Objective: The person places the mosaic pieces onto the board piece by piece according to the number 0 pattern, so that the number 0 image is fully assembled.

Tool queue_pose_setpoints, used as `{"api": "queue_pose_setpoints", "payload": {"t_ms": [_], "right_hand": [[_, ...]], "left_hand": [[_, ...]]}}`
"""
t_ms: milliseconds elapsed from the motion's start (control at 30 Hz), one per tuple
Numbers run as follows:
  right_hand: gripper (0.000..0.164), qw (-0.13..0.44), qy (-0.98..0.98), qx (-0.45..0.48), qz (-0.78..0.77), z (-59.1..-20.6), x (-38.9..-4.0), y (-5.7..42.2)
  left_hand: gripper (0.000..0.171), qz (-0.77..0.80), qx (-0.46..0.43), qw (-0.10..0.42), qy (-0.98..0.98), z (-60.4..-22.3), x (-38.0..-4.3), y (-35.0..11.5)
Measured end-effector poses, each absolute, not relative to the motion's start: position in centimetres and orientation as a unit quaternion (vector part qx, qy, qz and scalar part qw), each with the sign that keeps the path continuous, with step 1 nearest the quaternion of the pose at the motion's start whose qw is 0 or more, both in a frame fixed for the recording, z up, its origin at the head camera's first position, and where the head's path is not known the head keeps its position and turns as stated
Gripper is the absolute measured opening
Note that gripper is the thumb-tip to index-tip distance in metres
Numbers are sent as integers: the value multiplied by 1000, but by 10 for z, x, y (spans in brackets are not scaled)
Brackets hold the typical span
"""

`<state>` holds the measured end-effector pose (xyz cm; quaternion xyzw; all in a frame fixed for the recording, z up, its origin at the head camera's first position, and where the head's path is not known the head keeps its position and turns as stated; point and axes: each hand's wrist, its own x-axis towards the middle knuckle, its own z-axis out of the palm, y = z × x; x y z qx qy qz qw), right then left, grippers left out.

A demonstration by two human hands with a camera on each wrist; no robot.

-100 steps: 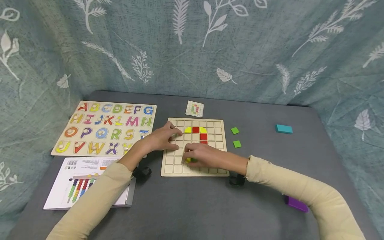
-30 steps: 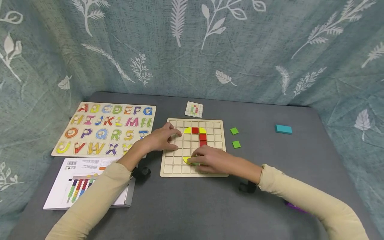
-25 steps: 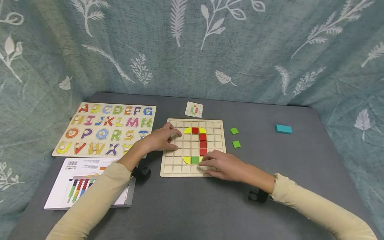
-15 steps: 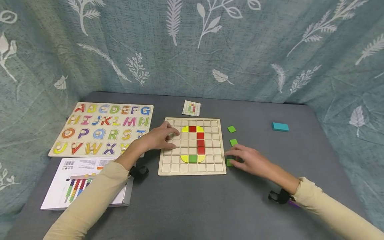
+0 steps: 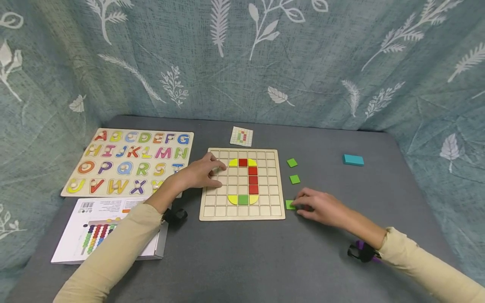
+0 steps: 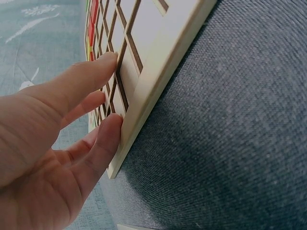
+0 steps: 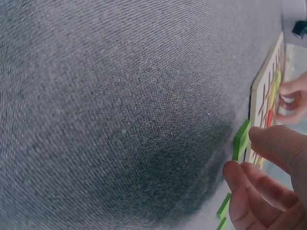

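Observation:
A wooden grid board (image 5: 265,213) lies in the middle of the table. Set in its cells are several red tiles (image 5: 253,180), yellow quarter-round tiles (image 5: 233,200) and a green tile (image 5: 243,200). My left hand (image 5: 201,173) rests its fingertips on the board's left side, thumb and fingers spread; the left wrist view shows the fingertips (image 6: 110,127) at the border. Right of the board, my right hand (image 5: 320,206) is beside a loose green square tile (image 5: 289,205), thumb and fingers apart. In the right wrist view that green tile (image 7: 242,140) lies just beyond the thumb.
Two more loose green tiles (image 5: 292,162) lie farther back. Behind the board is a small pattern card (image 5: 241,136). To the left are an alphabet puzzle (image 5: 130,162) and a white box (image 5: 75,235). A teal block (image 5: 353,160) sits at right; a purple block is partly behind my right wrist.
My right hand has moved right, off the board and past its edge, uncovering the bottom row with its green tile between two yellow ones. My left hand has stayed on the board.

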<state>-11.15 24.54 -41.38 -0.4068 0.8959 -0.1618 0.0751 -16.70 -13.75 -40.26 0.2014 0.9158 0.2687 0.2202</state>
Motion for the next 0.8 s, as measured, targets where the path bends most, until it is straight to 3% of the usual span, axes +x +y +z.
{"api": "queue_pose_setpoints", "payload": {"t_ms": [800], "right_hand": [[11,86,887,-438,-122,-411,-115,233]], "left_hand": [[48,270,204,218,915,-401,-164,-138]]}}
